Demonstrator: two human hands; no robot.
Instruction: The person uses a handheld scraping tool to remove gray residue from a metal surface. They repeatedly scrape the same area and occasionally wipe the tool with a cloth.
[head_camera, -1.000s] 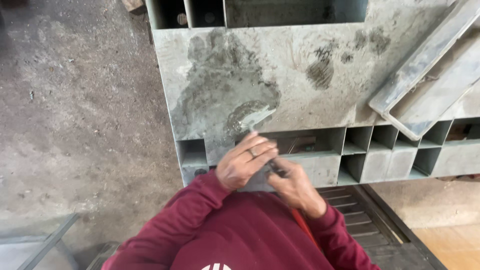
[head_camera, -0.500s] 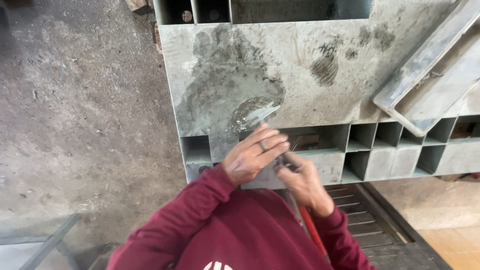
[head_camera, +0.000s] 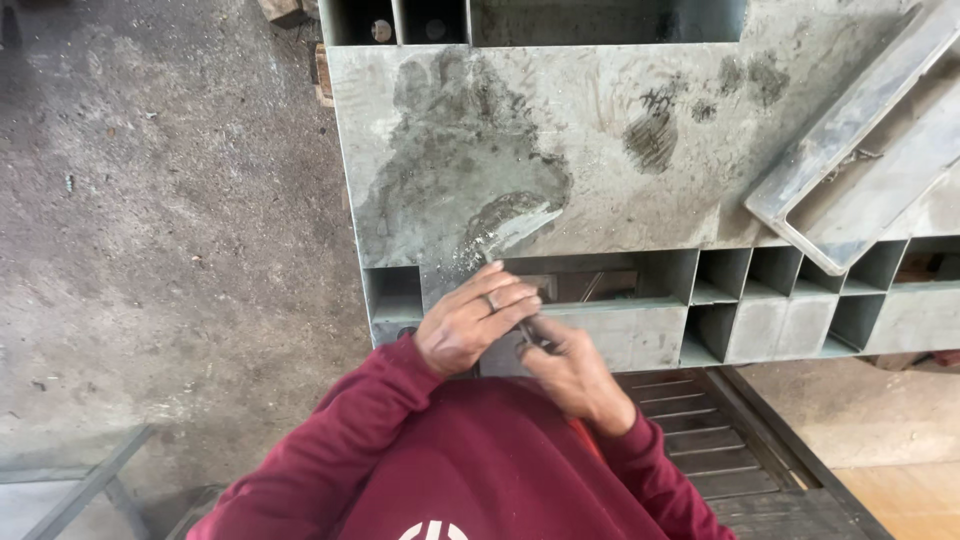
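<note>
Left hand lies flat, fingers pressed on a grey strip at the desk edge. Right hand, just beside it, pinches a small dark tool against that strip.

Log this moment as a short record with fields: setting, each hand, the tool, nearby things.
Setting: grey metal cabinet lying on a concrete floor, seen from above
Left hand: left hand, ring on one finger, pressed flat on the cabinet's edge over the tool
Right hand: right hand, closed around the tool's handle
Tool: putty knife, blade tip in a grey filler patch
Nearby: metal tray resting at the cabinet's right; open compartments along the near edge
Clothing: maroon sleeves
</note>
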